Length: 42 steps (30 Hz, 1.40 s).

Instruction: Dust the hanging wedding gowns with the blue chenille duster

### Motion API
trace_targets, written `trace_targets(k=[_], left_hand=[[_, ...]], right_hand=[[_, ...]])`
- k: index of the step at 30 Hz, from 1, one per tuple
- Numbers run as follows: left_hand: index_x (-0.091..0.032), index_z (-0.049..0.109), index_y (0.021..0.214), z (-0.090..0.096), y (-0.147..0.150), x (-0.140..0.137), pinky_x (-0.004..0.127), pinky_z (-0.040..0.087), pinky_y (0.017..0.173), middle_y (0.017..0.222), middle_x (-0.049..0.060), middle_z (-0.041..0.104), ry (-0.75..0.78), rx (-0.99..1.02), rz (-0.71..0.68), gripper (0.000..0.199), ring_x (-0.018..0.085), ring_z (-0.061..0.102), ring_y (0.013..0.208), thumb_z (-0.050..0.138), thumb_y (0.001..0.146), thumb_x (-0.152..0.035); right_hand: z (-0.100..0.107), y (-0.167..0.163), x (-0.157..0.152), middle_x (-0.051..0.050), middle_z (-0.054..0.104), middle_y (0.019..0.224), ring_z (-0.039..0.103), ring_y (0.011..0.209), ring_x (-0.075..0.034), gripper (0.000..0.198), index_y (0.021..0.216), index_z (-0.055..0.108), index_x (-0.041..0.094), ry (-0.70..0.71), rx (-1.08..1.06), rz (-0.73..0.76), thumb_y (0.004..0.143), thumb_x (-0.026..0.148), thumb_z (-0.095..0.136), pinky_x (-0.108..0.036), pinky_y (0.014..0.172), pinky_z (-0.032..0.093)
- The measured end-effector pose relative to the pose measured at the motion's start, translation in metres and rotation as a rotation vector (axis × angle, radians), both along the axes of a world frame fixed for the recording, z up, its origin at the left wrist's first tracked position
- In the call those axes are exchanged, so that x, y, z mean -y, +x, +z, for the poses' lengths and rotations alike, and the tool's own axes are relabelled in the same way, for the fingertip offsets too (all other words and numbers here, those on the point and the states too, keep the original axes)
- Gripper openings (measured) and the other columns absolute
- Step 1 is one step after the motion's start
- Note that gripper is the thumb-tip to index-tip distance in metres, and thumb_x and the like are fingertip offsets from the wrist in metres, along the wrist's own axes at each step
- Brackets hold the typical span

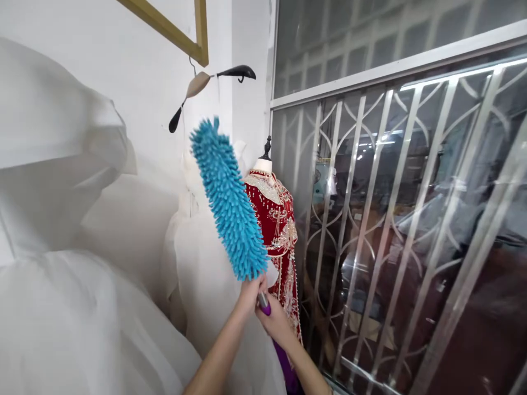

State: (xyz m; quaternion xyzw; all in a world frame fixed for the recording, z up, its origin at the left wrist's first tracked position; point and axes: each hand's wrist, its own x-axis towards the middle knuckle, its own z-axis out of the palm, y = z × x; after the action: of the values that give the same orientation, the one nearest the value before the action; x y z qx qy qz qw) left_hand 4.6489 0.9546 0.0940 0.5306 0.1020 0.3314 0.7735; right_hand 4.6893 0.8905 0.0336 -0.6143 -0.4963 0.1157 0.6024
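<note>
A duster [230, 203] with a fluffy blue microfibre head points up and to the left in front of me. My left hand [251, 289] is closed just under the fluffy head. Lower on the duster, my right hand [275, 318] grips its handle, where a bit of grey metal and purple shows. Behind the duster stands a dress form in a red embroidered gown [282, 236] with gold and pearl trim. White covered garments [206, 263] hang close behind my left hand.
On the left, large white covers [61, 318] fill much of the view. A hanger [197, 85] with black ends hangs from a gold-coloured frame [164, 24] above. Along the right runs a window with metal bars [379, 181], showing reflections.
</note>
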Motion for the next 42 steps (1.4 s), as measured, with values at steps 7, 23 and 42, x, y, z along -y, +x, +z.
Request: trace_targets(k=[7,23,42], left_hand=[[-0.023,0.031,0.048,-0.006,0.0,-0.001,0.023,0.022,0.044,0.034,-0.013,0.02,0.108,-0.073,-0.028,0.039,0.004,0.017,0.036,0.061,0.061,-0.045],[-0.023,0.032,0.041,-0.001,0.081,0.018,0.025,0.023,0.041,0.033,-0.01,0.026,0.219,-0.227,0.136,0.033,0.006,0.024,0.034,0.053,0.061,-0.04],[-0.022,0.032,0.048,-0.057,-0.045,0.083,0.021,0.025,0.039,0.035,-0.013,0.023,-0.152,-0.214,0.714,0.043,0.003,0.016,0.032,0.062,0.06,-0.05]], right_hand=[[-0.013,0.02,-0.004,0.005,0.046,0.06,0.043,0.058,-0.01,0.01,0.064,0.049,0.016,-0.063,-0.137,0.246,0.06,0.007,0.046,-0.024,0.057,0.034],[-0.041,0.075,0.008,0.016,0.032,0.033,0.024,0.024,-0.004,0.034,0.082,0.04,0.021,-0.185,-0.589,0.355,0.063,0.046,0.054,-0.017,0.025,0.024],[-0.122,-0.035,0.008,0.007,0.048,0.044,0.045,0.039,-0.011,0.012,0.065,0.055,0.024,-0.117,-0.553,0.67,0.056,0.023,0.063,-0.032,0.054,0.047]])
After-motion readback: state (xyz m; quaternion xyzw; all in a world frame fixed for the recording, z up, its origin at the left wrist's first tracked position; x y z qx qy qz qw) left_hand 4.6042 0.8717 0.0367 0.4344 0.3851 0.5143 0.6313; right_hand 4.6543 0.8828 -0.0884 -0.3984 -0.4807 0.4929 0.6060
